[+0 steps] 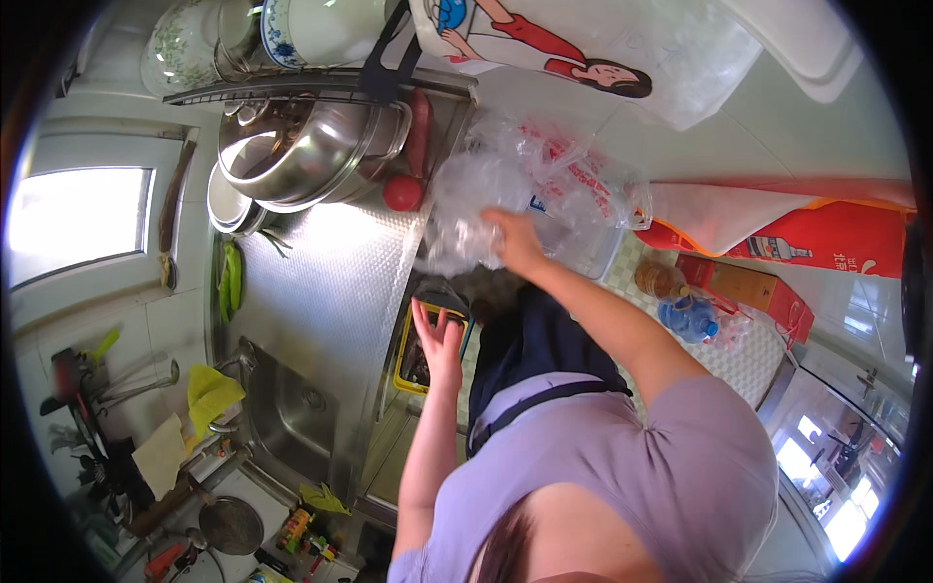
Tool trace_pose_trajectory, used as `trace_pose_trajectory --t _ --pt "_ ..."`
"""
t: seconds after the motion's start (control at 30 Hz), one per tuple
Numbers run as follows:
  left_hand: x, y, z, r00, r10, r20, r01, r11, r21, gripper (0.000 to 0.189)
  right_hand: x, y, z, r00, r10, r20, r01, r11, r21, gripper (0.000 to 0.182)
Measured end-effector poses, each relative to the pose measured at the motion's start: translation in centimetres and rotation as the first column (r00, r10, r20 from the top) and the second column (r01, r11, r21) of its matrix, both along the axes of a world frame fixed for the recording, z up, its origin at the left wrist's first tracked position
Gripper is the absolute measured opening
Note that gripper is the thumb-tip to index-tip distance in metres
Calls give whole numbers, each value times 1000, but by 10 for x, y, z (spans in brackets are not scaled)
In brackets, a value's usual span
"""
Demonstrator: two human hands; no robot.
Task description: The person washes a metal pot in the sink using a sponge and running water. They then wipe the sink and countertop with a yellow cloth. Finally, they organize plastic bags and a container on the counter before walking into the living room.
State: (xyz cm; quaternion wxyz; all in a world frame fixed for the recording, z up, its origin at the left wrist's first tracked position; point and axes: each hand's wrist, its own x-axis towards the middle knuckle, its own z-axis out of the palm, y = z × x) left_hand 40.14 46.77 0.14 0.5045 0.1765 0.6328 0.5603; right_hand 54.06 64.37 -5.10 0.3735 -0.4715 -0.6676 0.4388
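Note:
My right hand (519, 242) is closed on a bunched clear plastic bag (474, 193). More clear plastic with red printing (568, 171) lies crumpled just beyond it, partly over a clear plastic container (606, 251). My left hand (441, 341) is held palm up with its fingers apart, and nothing is in it. Below that hand stands a bin with a yellow rim (401, 364), dark contents showing inside. The hand hides part of the bin.
Left is a steel counter (328, 270) with a sink (291, 408), green peppers (230, 280), stacked steel pots (313, 153) and a red round object (402, 193). A wire shelf (291, 86) holds crockery above. Bottles (685, 317) and a red bag (831, 233) are at right.

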Motion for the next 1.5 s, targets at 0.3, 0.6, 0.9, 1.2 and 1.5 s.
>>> trace_pose_trajectory --t 0.3,0.6,0.9,1.2,1.5 --pt "-10 69 -26 962 101 255 -84 993 -78 42 27 -47 70 703 693 -158 -695 623 -359 54" --pt "-125 3 -27 940 226 256 -205 973 -105 42 15 14 -25 880 -171 443 220 974 -62 69" --pt "-100 -3 -33 877 -61 476 109 991 -73 56 0 4 -52 976 214 30 -195 931 -308 30" --pt "-41 66 -47 882 -203 426 193 979 68 49 32 -31 23 796 592 -125 -572 669 -475 31" --pt "-71 29 -24 820 20 572 25 997 -71 61 1 44 -73 899 -370 233 379 925 10 52"
